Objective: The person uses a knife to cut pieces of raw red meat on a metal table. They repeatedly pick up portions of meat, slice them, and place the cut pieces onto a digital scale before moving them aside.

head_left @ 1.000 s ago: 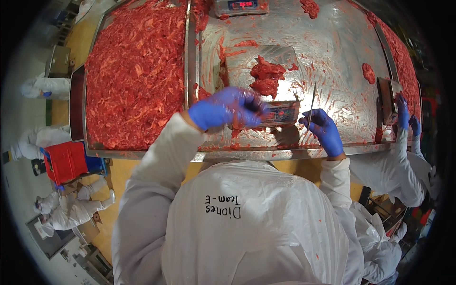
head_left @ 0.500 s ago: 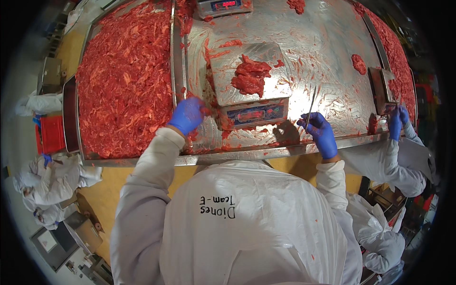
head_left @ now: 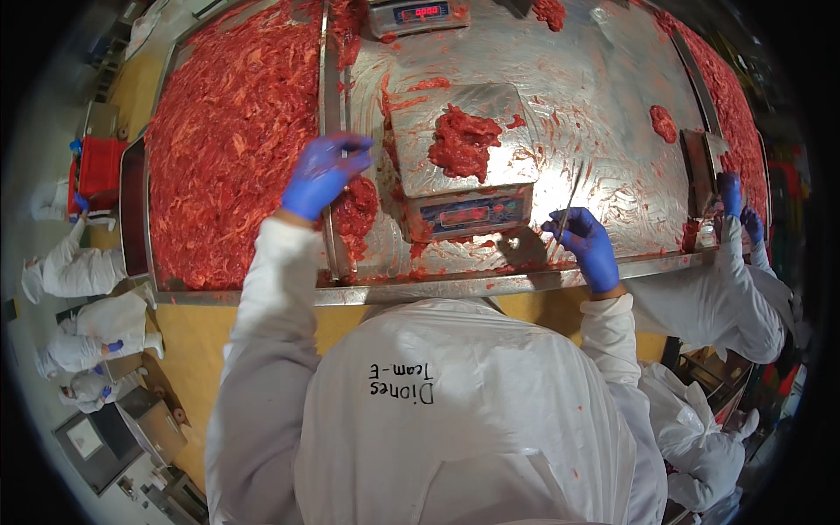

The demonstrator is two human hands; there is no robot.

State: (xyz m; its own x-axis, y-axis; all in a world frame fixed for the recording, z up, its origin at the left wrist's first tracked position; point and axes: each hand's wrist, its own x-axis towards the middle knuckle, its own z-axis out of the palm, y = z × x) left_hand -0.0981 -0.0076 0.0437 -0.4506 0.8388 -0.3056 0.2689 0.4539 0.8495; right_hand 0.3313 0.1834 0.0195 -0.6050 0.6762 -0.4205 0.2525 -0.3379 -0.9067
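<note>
Left hand [head_left: 322, 178] now farther from scale [head_left: 413, 157]

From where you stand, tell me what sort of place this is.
Most likely a meat-processing room: a bed of raw red meat, a digital scale on a steel table, and co-workers in white clothing.

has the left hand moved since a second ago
Yes, the left hand has moved left, away from the nearer scale and toward the metal divider.

We've open worktop [head_left: 612, 114] right of the near scale [head_left: 505, 162], past the thin blade [head_left: 573, 186]; leftward, the metal divider [head_left: 331, 87] blocks us.
</note>
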